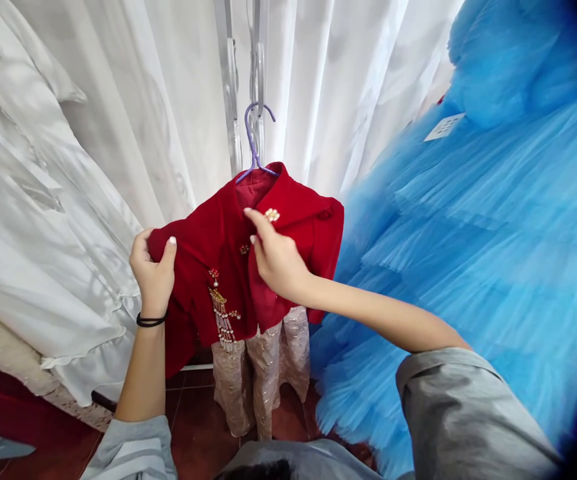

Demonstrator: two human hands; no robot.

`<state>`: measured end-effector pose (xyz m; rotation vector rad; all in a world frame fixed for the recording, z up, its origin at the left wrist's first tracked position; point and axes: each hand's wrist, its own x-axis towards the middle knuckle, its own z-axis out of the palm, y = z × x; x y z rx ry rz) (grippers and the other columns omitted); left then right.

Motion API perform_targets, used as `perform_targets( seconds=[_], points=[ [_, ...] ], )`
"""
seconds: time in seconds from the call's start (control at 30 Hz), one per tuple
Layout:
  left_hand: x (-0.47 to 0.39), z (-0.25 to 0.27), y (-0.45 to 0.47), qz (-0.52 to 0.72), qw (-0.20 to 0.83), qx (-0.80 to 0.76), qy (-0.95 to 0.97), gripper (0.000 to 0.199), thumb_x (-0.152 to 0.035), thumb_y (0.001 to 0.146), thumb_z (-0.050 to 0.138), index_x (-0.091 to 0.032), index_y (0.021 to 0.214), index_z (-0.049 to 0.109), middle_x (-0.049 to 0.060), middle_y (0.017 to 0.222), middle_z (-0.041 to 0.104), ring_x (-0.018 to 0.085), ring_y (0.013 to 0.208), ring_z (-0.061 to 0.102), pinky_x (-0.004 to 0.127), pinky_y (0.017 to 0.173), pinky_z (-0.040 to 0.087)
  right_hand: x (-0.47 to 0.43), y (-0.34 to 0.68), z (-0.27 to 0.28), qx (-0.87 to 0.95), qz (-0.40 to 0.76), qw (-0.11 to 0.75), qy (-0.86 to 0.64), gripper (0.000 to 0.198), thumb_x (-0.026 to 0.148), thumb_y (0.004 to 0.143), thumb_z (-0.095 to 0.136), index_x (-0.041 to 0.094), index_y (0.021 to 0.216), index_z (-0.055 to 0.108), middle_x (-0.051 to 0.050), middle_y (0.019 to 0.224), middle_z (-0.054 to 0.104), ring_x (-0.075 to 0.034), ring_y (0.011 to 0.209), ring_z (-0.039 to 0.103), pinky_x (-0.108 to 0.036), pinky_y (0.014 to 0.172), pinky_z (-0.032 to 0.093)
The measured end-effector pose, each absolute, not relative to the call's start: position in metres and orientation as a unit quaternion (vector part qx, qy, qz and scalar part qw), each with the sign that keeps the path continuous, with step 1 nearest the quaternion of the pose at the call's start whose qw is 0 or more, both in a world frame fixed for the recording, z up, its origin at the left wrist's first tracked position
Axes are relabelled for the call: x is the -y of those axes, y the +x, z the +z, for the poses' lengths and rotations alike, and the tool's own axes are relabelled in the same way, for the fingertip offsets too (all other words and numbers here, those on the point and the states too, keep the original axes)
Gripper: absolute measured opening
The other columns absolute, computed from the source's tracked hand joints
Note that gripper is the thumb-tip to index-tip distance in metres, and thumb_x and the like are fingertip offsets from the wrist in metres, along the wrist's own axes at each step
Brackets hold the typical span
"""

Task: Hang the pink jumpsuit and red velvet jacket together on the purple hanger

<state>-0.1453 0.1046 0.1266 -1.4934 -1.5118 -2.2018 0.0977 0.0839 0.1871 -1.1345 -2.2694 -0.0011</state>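
While we hold the red jacket (pixel 198 233) at the centre of the head view, our left hand (pixel 154 277) grips it at one shoulder, thumb on the front face and fingers curled behind the fabric. Our right hand (pixel 281 263) lies at the front opening just below the collar, index finger extended and thumb near the edge; we cannot tell whether it pinches the cloth.

The jacket hangs on a purple hanger (pixel 249 130), whose hook stands in front of a metal frame (pixel 231 87). We see a pearl ornament (pixel 272 215) just beside the right index finger and a beaded tassel (pixel 223 323) lower on the front. Beneath the hem hangs a shiny beige garment (pixel 263 373), above the reddish tiled floor (pixel 196 427).

To the right of the jacket we observe a layered blue dress (pixel 478 247) bearing a white tag (pixel 444 127). To the left hangs a white garment (pixel 33 220); behind, a white curtain (pixel 313 80) falls in folds. We wear a black band (pixel 151 321) on our left wrist.
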Motion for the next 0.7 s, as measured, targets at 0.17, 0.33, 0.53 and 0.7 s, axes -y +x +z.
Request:
perform_targets(
  seconds=[0.17,0.33,0.53,0.7],
  points=[
    [-0.103,0.122,-0.15,-0.689,0.071,0.517,-0.502,0.041,-0.041,0.082,0.065,-0.017,0.115,0.061,0.009,0.109,0.067,0.022,0.101,0.064,0.037,0.095,0.052,-0.092,0.09,0.13,0.863,-0.008,0.142,-0.486,0.085,0.004,0.084,0.03,0.023,0.158,-0.008,-0.02,0.12,0.058,-0.023,0.077,0.069,-0.033,0.067,0.053],
    [-0.091,0.133,-0.142,-0.61,0.195,0.539,-0.547,0.057,-0.03,0.081,0.066,-0.015,0.134,0.053,0.017,0.132,0.056,0.032,0.125,0.052,0.05,0.11,0.039,-0.057,0.134,0.134,0.76,-0.074,0.216,-0.608,0.077,0.013,0.089,0.034,0.026,0.158,0.005,-0.015,0.116,0.062,-0.02,0.066,0.066,-0.03,0.055,0.048],
    [-0.093,0.177,-0.093,-0.304,0.319,0.399,-0.804,0.047,-0.02,0.085,0.06,-0.026,0.131,0.058,0.011,0.146,0.05,0.032,0.137,0.041,0.053,0.114,0.028,-0.04,0.181,0.143,0.659,-0.13,0.379,-0.636,0.043,0.02,0.093,0.031,0.021,0.125,0.06,-0.012,0.117,0.068,-0.027,0.091,0.068,-0.036,0.066,0.05],
    [-0.118,0.201,-0.071,-0.113,0.354,0.308,-0.876,0.027,-0.011,0.085,0.051,-0.022,0.103,0.067,0.009,0.109,0.067,0.026,0.115,0.056,0.054,0.113,0.028,-0.055,0.18,0.123,0.678,-0.067,0.387,-0.621,0.042,0.024,0.092,0.032,0.018,0.121,0.061,-0.013,0.107,0.072,-0.028,0.087,0.069,-0.038,0.069,0.05]
  ],
)
